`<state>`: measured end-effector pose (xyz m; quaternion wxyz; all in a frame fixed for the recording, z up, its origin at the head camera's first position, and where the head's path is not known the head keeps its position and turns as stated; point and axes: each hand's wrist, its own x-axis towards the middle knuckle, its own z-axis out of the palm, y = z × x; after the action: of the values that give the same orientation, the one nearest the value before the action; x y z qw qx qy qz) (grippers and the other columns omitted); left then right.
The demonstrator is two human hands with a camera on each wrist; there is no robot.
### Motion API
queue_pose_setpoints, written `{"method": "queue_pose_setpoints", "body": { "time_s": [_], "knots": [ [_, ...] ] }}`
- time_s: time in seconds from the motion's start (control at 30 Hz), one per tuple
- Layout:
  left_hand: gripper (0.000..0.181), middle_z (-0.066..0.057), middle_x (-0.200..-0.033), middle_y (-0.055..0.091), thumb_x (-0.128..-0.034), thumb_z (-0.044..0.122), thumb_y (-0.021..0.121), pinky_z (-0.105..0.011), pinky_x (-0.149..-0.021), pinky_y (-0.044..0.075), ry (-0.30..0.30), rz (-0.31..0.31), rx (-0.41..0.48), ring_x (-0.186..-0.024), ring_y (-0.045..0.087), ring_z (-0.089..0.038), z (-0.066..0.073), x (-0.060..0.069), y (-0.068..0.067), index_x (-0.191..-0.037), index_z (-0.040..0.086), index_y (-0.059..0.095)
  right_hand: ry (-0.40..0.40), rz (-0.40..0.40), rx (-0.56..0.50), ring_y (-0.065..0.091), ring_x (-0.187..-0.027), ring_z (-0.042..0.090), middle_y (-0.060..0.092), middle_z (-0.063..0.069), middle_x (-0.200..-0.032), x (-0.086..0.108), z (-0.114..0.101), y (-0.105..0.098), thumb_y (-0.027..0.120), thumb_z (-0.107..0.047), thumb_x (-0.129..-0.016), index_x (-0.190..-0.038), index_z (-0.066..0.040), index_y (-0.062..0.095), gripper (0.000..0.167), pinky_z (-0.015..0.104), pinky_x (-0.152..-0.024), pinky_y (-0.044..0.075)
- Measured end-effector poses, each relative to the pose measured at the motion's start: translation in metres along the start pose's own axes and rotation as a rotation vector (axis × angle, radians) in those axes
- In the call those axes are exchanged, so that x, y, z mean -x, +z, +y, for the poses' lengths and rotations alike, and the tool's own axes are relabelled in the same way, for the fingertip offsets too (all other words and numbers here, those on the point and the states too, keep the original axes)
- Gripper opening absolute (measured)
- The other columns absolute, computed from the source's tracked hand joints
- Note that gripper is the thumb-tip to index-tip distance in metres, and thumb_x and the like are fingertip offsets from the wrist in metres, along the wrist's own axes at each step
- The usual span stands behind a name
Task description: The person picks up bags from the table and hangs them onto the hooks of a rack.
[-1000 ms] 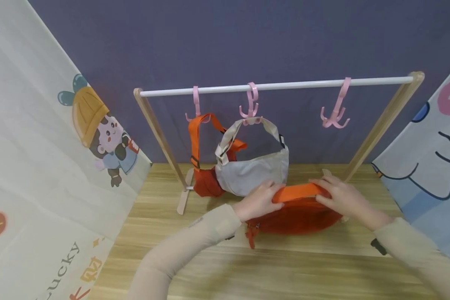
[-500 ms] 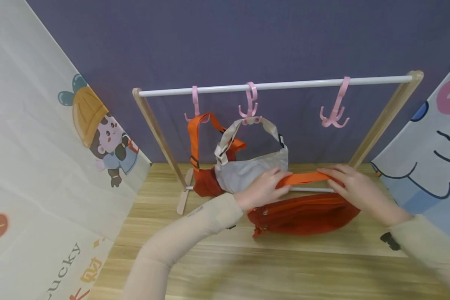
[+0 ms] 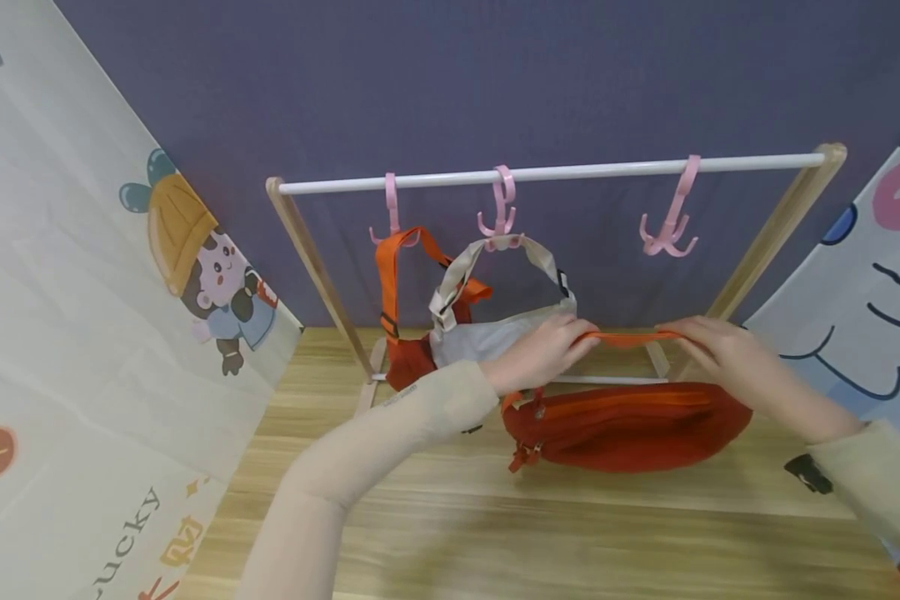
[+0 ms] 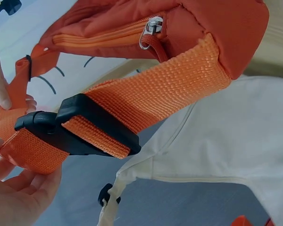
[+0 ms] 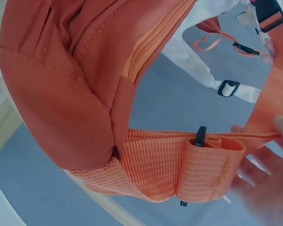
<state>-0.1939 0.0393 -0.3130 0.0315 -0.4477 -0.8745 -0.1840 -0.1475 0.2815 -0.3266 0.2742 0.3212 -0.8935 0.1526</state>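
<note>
A red-orange sling bag (image 3: 630,437) hangs low in front of the rack, below an orange strap (image 3: 628,340) stretched between my two hands. My left hand (image 3: 536,354) pinches the strap's left part. In the left wrist view its fingers grip the webbing beside a black buckle (image 4: 80,125). At the other end my right hand (image 3: 746,371) pinches the strap. The right wrist view has thumb and fingers on the webbing, near a folded strap section (image 5: 207,169). A zipper pull (image 4: 153,28) shows on the bag.
A rack with a white bar (image 3: 592,171) stands behind. Pink hooks hang from it; the right hook (image 3: 671,233) carries nothing. A white bag (image 3: 487,337) and another orange-strapped bag (image 3: 405,358) hang on the other two. Below lies a wood-grain surface (image 3: 570,533).
Both hands have moved up and toward the rack, drifting right, with the strap between them. The sling bag has shifted right and now hangs below the strap, which is seen more edge-on.
</note>
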Motion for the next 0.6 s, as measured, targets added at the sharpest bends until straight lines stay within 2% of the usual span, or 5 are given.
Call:
{"method": "queue_pose_setpoints", "body": {
  "time_s": [0.1, 0.23, 0.37, 0.6],
  "knots": [
    [0.029, -0.001, -0.104, 0.059, -0.0954, 0.022, 0.039, -0.015, -0.084, 0.037, 0.011, -0.021, -0.046, -0.094, 0.052, -0.011, 0.001, -0.007, -0.005, -0.112, 0.008, 0.058, 0.029, -0.042, 0.019, 0.06, -0.079, 0.028, 0.064, 0.013, -0.089, -0.003, 0.001, -0.007, 0.059, -0.001, -0.081, -0.1, -0.001, 0.062, 0.019, 0.044, -0.067, 0.047],
    [0.03, 0.0, -0.104, 0.059, -0.0956, 0.022, 0.038, -0.016, -0.085, 0.036, 0.022, -0.032, -0.065, -0.094, 0.051, -0.01, 0.002, -0.016, -0.011, -0.113, 0.008, 0.058, 0.044, -0.076, 0.036, 0.06, -0.081, 0.029, 0.064, 0.013, -0.091, -0.008, 0.003, -0.016, 0.058, 0.0, -0.081, -0.102, -0.001, 0.061, 0.021, 0.044, -0.069, 0.047],
    [0.031, 0.0, -0.107, 0.058, -0.0954, 0.024, 0.038, -0.016, -0.087, 0.036, 0.003, -0.032, -0.07, -0.096, 0.051, -0.01, 0.004, -0.026, -0.02, -0.116, 0.009, 0.057, 0.001, -0.042, 0.046, 0.06, -0.077, 0.028, 0.064, 0.014, -0.088, -0.015, 0.009, -0.024, 0.058, 0.0, -0.082, -0.099, 0.001, 0.062, 0.018, 0.042, -0.066, 0.047],
    [0.031, 0.002, -0.105, 0.058, -0.095, 0.026, 0.039, -0.016, -0.088, 0.035, -0.023, 0.005, -0.03, -0.097, 0.05, -0.01, 0.008, -0.042, -0.033, -0.116, 0.011, 0.056, 0.021, -0.012, 0.093, 0.059, -0.068, 0.03, 0.063, 0.017, -0.082, -0.029, 0.018, -0.041, 0.062, 0.003, -0.078, -0.098, 0.003, 0.061, 0.02, 0.046, -0.06, 0.048]
  ]
}}
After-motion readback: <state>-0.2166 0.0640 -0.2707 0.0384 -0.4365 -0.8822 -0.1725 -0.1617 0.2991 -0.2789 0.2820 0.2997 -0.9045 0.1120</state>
